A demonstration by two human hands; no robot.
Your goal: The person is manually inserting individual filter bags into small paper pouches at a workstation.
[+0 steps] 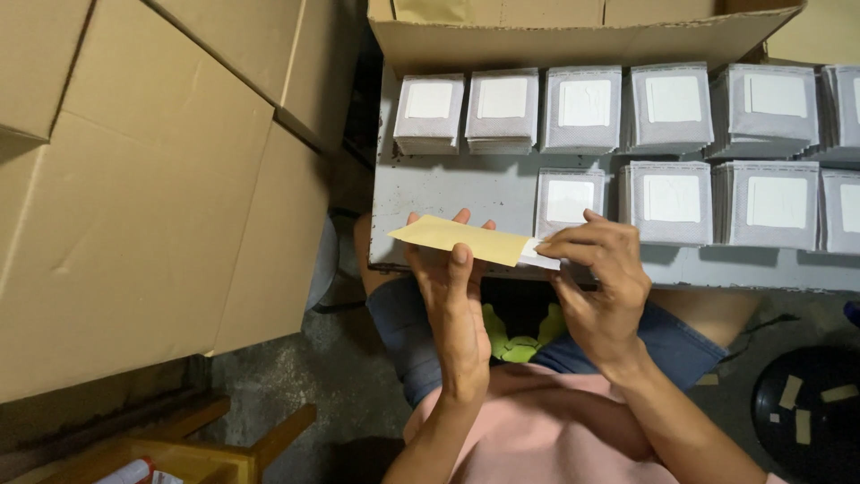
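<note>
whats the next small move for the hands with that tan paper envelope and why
Probably the right hand should press the white strip flat at the end of the flat tan paper envelope. The left hand supports the envelope from beneath above the grey table's edge, and the right fingertips already pinch that white end, which sticks out past the tan paper.

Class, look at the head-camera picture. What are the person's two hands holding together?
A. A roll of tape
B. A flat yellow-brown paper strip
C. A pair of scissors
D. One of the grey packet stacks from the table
B: the left hand supports the flat yellow-brown paper strip from below while the right hand pinches its white end, in front of the grey packet stacks on the table.
</note>
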